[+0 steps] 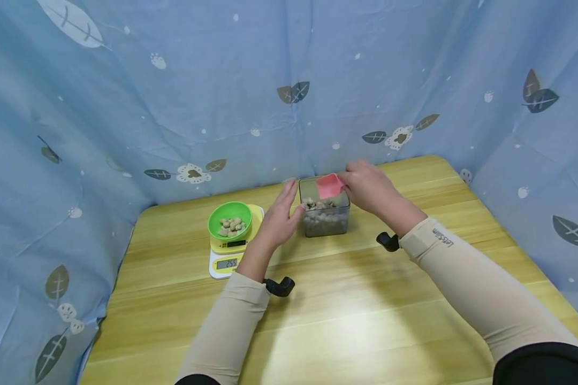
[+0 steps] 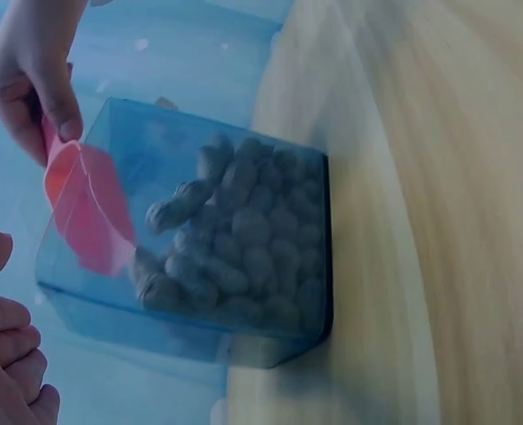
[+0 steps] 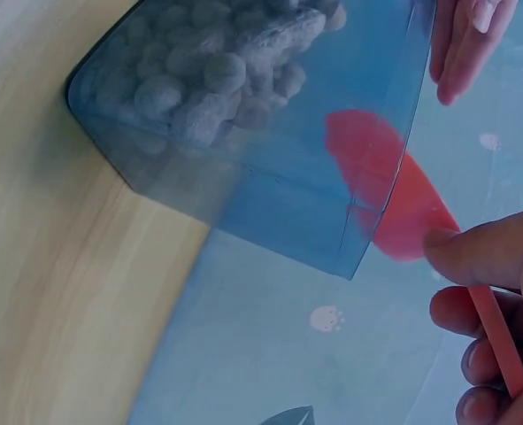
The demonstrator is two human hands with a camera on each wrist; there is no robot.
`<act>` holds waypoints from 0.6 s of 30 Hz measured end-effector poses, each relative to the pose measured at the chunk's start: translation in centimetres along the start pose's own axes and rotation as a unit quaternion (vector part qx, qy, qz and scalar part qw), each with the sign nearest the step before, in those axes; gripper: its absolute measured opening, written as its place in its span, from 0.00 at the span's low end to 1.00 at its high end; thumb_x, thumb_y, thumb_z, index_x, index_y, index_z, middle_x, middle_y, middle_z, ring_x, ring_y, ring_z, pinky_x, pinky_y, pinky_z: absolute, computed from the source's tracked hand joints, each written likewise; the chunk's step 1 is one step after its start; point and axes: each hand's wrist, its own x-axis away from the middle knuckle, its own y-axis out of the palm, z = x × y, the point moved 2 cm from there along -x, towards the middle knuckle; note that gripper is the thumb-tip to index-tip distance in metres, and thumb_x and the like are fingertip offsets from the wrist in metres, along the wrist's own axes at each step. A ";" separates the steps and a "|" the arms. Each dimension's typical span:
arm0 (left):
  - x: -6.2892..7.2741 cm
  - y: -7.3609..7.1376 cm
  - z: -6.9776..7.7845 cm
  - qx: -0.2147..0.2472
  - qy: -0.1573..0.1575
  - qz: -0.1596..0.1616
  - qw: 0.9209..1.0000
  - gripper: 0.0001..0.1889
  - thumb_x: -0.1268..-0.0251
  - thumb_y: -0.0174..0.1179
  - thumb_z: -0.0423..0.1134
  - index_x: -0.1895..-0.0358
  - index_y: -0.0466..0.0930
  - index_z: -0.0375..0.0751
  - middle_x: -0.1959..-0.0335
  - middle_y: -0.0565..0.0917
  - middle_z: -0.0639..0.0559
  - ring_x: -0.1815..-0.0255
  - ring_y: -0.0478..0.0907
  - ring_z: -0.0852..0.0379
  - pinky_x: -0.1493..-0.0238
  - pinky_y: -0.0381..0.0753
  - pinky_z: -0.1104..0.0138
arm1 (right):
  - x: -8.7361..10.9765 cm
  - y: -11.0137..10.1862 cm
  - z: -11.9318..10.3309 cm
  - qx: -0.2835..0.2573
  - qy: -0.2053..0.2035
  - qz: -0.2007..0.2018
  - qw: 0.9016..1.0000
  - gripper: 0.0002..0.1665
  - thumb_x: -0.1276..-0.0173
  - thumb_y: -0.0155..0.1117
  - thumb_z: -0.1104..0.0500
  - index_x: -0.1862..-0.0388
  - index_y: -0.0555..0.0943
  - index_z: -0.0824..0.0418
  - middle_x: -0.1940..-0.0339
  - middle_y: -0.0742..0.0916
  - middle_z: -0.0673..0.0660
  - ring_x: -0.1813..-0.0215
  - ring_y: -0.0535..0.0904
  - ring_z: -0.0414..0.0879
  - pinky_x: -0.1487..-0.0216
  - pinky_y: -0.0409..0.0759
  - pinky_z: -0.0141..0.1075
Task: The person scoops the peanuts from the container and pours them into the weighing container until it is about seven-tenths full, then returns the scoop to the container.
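Pink scoop (image 1: 329,187): at the mouth of the clear container (image 1: 325,230), toward its far right, bowl reaching partly inside; whether its lip touches the peanuts (image 1: 320,205) I cannot tell.
Scoop feel: looks like thin moulded plastic, so probably light, fairly stiff, a little slick and hard to break.
Scoop handle (image 3: 502,345): the place to take hold; a narrow strip that may twist under an uneven load, so a thumb set close to the bowl should steady it.
Right grip (image 1: 368,187): right of the container, narrow, thumb and fingers pinching the scoop's handle.
Left grip (image 1: 279,219): just left of the container, wide and holding nothing; contact between thumb and wall is unclear.
Peanuts: heaped inside the container, in their shells; likely light, rough and apt to roll, the shells cracking if squeezed hard.
Container walls: smooth and see-through, probably rigid but slippery; best steadied with a flat palm below the rim.
Green bowl (image 1: 215,219): left of the container, on the kitchen scale (image 1: 226,264), with more peanuts in it; seems light, easiest taken by its rim.
Desk (image 1: 173,251): wood-grained, beneath container and scale.
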 end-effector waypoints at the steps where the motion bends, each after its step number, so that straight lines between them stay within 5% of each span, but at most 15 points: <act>1: -0.1 0.2 0.1 -0.001 -0.001 -0.002 1.000 0.33 0.21 0.42 0.52 0.20 0.45 0.46 0.18 0.41 0.58 0.18 0.40 0.56 0.21 0.51 0.54 | 0.0 0.0 0.0 0.003 -0.001 -0.001 1.000 0.07 0.36 0.67 0.65 0.60 0.87 0.65 0.70 0.81 0.58 0.68 0.72 0.54 0.65 0.74 0.43; 12: -0.5 1.5 -0.2 -0.018 -0.007 -0.005 1.000 0.32 0.20 0.38 0.52 0.20 0.47 0.44 0.18 0.44 0.56 0.18 0.41 0.57 0.21 0.49 0.58 | -1.1 0.6 -1.3 0.085 -0.041 -0.053 0.994 0.13 0.44 0.65 0.76 0.66 0.89 0.62 0.66 0.84 0.59 0.61 0.77 0.56 0.60 0.79 0.45; 18: -0.5 1.8 -0.2 -0.015 -0.005 -0.005 1.000 0.33 0.20 0.38 0.54 0.20 0.46 0.46 0.18 0.42 0.58 0.19 0.41 0.58 0.21 0.49 0.58 | -1.4 2.1 -1.9 0.091 -0.065 -0.064 0.992 0.08 0.44 0.69 0.73 0.68 0.88 0.63 0.68 0.84 0.59 0.64 0.77 0.54 0.63 0.80 0.44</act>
